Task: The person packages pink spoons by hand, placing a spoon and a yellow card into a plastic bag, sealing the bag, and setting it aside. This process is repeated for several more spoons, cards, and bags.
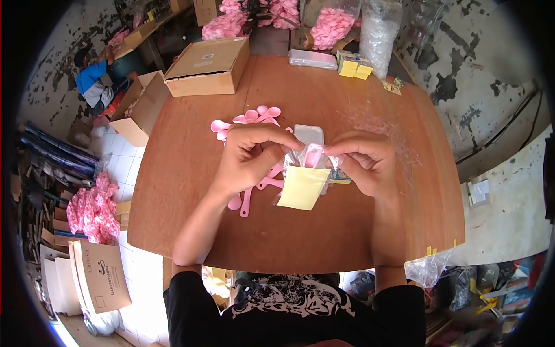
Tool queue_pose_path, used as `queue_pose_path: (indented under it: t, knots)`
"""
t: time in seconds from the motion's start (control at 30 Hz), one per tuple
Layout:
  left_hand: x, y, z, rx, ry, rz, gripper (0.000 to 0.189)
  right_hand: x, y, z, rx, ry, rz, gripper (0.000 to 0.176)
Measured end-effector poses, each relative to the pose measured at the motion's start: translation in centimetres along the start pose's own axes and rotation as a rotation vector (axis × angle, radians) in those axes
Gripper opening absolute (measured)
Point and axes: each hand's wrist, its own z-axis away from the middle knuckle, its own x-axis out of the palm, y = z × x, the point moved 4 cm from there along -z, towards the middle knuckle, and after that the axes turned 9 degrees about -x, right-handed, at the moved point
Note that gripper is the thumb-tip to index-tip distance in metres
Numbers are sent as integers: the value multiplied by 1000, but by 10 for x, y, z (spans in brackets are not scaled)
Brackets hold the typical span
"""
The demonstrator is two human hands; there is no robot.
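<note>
Between both hands a small clear plastic bag (pixel 293 158) is held up over the table. My left hand (pixel 252 155) pinches its upper left edge, while the fingers of my right hand (pixel 369 161) are closed on the upper right edge. A pink spoon's handle end (pixel 313 155) shows at the bag's mouth; the rest is hidden behind a pale yellow card (pixel 303 188). Beyond the bag lies a stack of clear bags (pixel 309 134), partly covered. Several loose pink spoons (pixel 252 115) lie around and behind my left hand.
A closed cardboard box (pixel 208 65) sits at the table's far left. Farther back right are yellow card stacks (pixel 354 63), a clear packet (pixel 313 59) and a tall plastic bag (pixel 380 37). Pink items (pixel 332 28) are heaped behind. A person (pixel 95 81) crouches by an open box (pixel 140 110).
</note>
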Motion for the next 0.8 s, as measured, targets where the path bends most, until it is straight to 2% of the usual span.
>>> queue_pose_path:
  t: [0.1,0.2,0.23,0.27,0.3,0.37,0.4,0.53,0.6,0.7,0.77,0.8]
  knots:
    - [-1,0,0,38,-7,0,29,2,-7,-2,-65,1,27,24]
    - [-2,3,0,75,-15,35,18,7,-7,-1,-43,30,-7,22]
    - [0,2,1,-9,-36,30,17,9,-8,-2,-45,32,-7,22]
    - [1,2,2,-94,-57,24,20,11,-10,-4,-42,53,23,22]
    - [0,5,1,-94,-59,22,20,13,-11,-5,-38,73,52,24]
    - [-1,14,0,-24,-50,-123,39,13,-6,-2,-28,88,34,26]
    - [-2,16,1,-25,-52,-124,39,13,-4,0,-16,101,16,27]
    - [5,29,19,-58,-26,69,53,25,-5,3,-112,149,-98,24]
    - [2,22,42,-301,-42,-103,45,33,-11,2,-124,46,-99,25]
    - [-19,44,96,-116,-96,-446,36,25,-11,1,-19,-3,-87,18]
    - [-41,53,145,-237,-245,-545,32,17,2,1,50,-66,60,16]
    - [-50,57,168,-321,-251,-538,35,13,8,0,61,-59,52,16]
